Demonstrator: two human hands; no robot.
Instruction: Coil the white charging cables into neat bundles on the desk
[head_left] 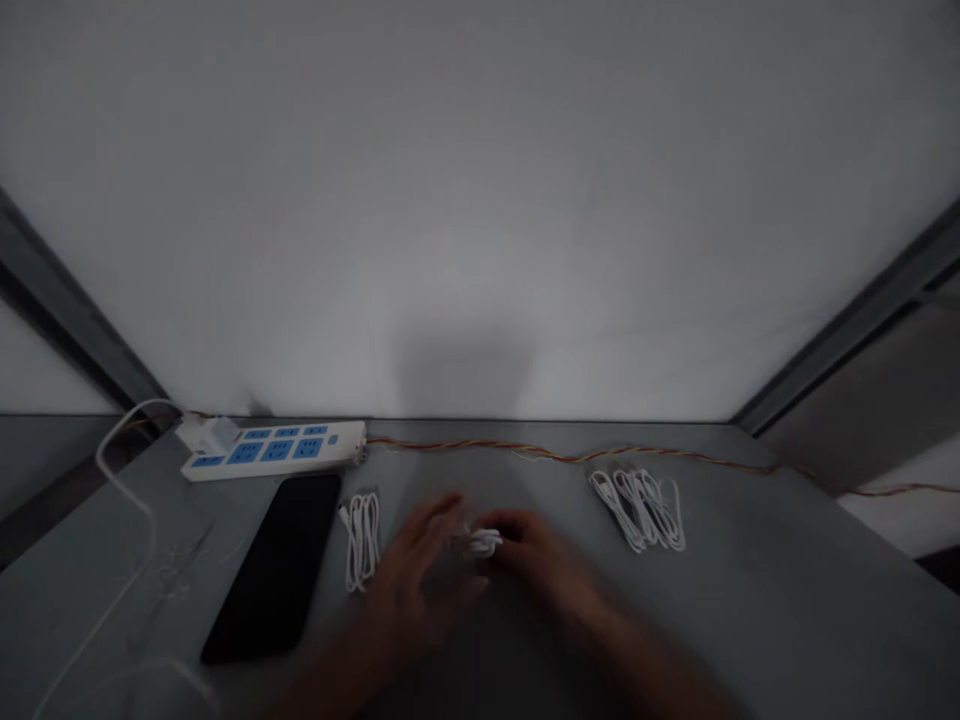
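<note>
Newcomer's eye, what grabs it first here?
First, the blurred left hand and right hand, meeting at the near middle of the grey table over a small white cable bundle. Next, the white power strip with blue sockets at the far left edge, and the black smartphone just below it.

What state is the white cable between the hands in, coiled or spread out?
Coiled: the white cable forms a small bundle of loops between the left hand and right hand, though blur hides the exact wrapping.

Left hand and right hand are bare, blurred.
</note>
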